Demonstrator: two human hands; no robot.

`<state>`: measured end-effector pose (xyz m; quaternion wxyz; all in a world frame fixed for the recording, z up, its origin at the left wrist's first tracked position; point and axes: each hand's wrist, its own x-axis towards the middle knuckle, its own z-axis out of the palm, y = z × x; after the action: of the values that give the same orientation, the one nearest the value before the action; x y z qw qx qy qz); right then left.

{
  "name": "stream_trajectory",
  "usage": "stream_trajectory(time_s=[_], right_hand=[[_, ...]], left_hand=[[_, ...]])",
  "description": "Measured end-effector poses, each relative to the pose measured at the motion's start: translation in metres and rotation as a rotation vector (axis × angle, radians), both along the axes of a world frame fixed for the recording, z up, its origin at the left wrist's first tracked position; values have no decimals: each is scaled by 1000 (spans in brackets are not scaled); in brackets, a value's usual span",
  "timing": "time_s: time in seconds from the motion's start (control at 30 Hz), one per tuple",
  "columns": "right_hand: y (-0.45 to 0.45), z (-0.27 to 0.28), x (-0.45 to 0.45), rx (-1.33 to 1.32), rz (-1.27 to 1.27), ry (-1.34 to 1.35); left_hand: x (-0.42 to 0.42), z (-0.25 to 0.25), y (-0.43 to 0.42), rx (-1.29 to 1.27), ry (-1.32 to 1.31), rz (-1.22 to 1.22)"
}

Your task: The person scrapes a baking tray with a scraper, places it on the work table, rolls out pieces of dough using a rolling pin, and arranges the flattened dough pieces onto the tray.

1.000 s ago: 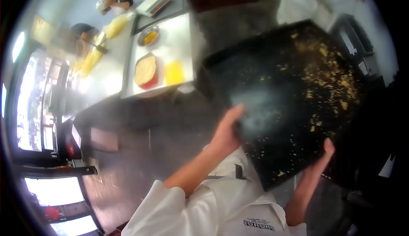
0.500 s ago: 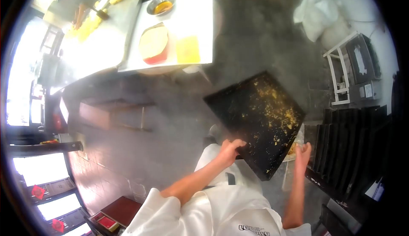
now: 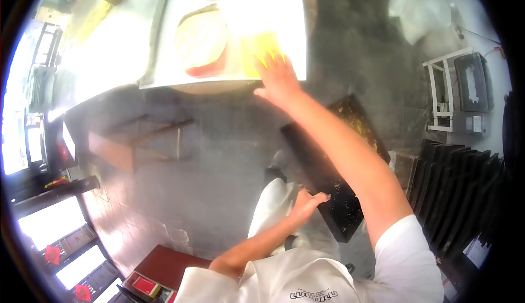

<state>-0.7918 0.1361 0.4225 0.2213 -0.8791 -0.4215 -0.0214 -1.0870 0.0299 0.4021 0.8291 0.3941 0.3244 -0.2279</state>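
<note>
Black tray (image 3: 328, 177) is by the legs (image 3: 268, 204), its long edge slanting from far left to near right. The left hand (image 3: 306, 203) grips its edge; the right hand (image 3: 279, 81) spreads its fingers over a yellow square (image 3: 251, 43). Letters (image 3: 314, 295) on the white shirt (image 3: 262, 275) look blurry.

dark lettering (image 3: 314, 295) on the white shirt (image 3: 276, 273) — none of it legible

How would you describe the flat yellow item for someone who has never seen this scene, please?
Find the white tabletop at the top of the picture. Towards its lower right corner, the flat yellow item is partly covered by the right hand. Its yellow colour sets it apart from the pale rounded item to its left.
</note>
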Motion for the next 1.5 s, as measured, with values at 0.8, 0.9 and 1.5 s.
stream_trajectory(time_s=[0.8, 0.9, 1.5], right_hand=[[-148, 48, -15, 800, -726, 193], [-236, 29, -70, 1290, -985, 745], [-596, -61, -376, 1392, -830, 1380]], left_hand=[[31, 9, 13, 117, 60, -165], [38, 11, 6, 163, 145, -250], [11, -23, -194, 275, 84, -496]])
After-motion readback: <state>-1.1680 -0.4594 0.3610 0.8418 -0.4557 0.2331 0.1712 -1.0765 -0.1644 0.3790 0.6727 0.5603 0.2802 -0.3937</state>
